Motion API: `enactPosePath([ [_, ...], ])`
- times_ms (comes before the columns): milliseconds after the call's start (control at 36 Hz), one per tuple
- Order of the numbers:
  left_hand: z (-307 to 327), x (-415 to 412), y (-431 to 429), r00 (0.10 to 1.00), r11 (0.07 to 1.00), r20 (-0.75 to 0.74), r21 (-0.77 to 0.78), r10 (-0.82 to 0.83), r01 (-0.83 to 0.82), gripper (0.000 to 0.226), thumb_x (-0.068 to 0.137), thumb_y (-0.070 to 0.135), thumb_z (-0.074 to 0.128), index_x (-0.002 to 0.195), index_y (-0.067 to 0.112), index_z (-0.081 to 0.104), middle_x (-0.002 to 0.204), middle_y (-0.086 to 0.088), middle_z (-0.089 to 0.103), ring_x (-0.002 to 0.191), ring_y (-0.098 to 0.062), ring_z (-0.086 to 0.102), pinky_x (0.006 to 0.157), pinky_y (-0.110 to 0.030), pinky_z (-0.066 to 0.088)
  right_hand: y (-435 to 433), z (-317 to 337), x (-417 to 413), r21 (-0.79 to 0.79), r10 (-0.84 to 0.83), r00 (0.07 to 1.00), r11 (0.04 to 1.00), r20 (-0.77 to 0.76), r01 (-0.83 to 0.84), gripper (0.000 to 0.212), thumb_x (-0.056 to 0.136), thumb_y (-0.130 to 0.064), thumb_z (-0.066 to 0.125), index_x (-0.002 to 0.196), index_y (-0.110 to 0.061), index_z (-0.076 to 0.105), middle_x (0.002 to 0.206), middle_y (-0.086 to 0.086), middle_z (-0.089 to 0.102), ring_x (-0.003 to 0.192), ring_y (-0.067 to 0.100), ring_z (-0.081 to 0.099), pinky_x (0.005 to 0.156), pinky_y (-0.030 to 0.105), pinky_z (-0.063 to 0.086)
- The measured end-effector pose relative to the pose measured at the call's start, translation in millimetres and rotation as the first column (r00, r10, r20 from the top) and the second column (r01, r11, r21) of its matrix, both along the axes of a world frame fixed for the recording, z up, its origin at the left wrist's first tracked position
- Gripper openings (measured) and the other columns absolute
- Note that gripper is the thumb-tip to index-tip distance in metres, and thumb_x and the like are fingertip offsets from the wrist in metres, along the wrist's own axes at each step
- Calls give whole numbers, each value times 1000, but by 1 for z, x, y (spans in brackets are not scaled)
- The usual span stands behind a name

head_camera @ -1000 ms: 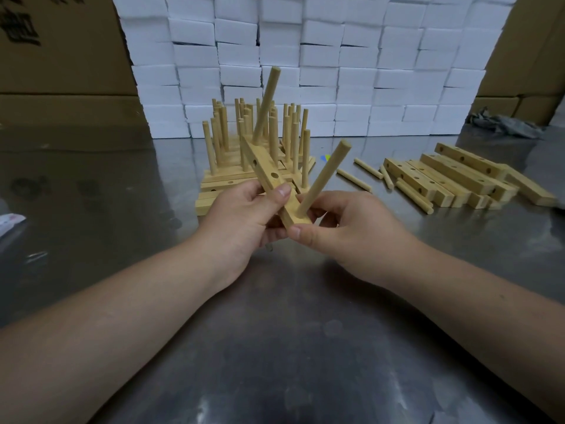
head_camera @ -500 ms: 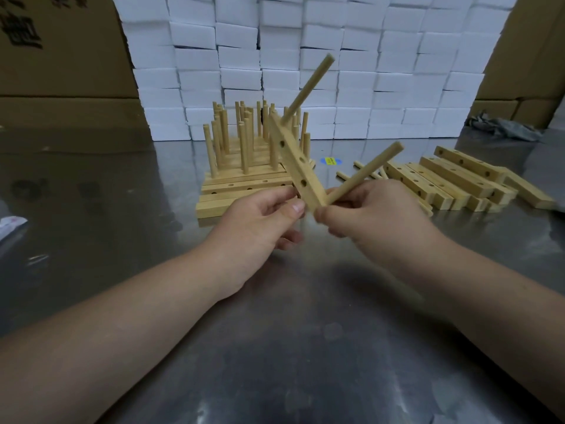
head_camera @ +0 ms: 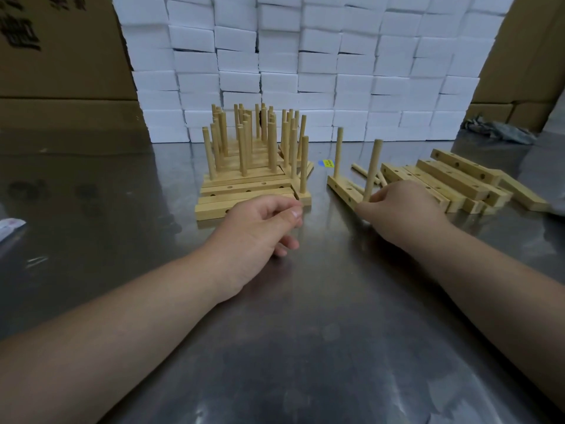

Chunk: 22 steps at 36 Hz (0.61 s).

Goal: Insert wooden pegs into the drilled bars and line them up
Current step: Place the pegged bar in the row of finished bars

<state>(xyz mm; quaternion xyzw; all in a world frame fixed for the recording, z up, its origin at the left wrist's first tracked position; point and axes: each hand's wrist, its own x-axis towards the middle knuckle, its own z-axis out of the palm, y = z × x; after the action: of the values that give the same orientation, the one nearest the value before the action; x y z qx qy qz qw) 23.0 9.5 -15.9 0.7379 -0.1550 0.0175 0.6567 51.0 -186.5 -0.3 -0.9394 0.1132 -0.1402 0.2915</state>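
Head view: pale bar (head_camera: 340, 189), two upright pegs (head_camera: 338, 151)

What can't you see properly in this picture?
Head view only:
Near end of the two-peg bar: hidden behind the right hand.
Back rows of the finished bars: front pegs hide them, so no count.
Black writing on the cardboard box: cut off by the top-left edge.
White thing on the table: cut off by the left edge.
Grey bundle far right: too small to tell.
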Motion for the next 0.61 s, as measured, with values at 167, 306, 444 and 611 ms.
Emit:
enactPosePath([
  [167, 0, 1, 0, 1000, 1000, -6, 7, -1, 1, 18, 93, 14, 51, 85, 23, 65, 73, 10, 63, 58, -6, 59, 59, -23, 47, 7, -1, -4, -121, 93, 994, 988, -63, -100, 34, 80, -40, 61, 83, -9, 73, 83, 13, 70, 76, 26, 65, 67, 36, 54],
  [306, -1, 1, 0, 1000, 999, 14, 35, 6, -6, 18, 92, 16, 52, 84, 25, 66, 74, 10, 63, 59, -5, 60, 59, -21, 48, 18, 0, -16, -162, 182, 978, 967, -105, -198, 35, 78, -50, 61, 72, -17, 72, 69, 3, 69, 65, 17, 63, 61, 32, 52],
  [444, -2, 2, -1, 999, 998, 33, 62, 11, -13, 20, 91, 15, 53, 81, 26, 66, 65, 15, 64, 57, -2, 58, 54, -17, 48, 27, 5, -28, -138, 253, 954, 951, -163, -276, 45, 75, -54, 62, 84, -12, 72, 83, 9, 70, 74, 19, 63, 74, 39, 55],
  [611, -2, 2, -2, 999, 997, 34, 77, 22, -25, 21, 92, 16, 52, 80, 28, 65, 63, 18, 64, 57, 0, 58, 54, -16, 48, 5, 45, -19, 166, 125, 987, 976, 104, -141, 19, 87, -18, 51, 85, -11, 68, 76, 10, 66, 60, 16, 52, 59, 29, 43],
])
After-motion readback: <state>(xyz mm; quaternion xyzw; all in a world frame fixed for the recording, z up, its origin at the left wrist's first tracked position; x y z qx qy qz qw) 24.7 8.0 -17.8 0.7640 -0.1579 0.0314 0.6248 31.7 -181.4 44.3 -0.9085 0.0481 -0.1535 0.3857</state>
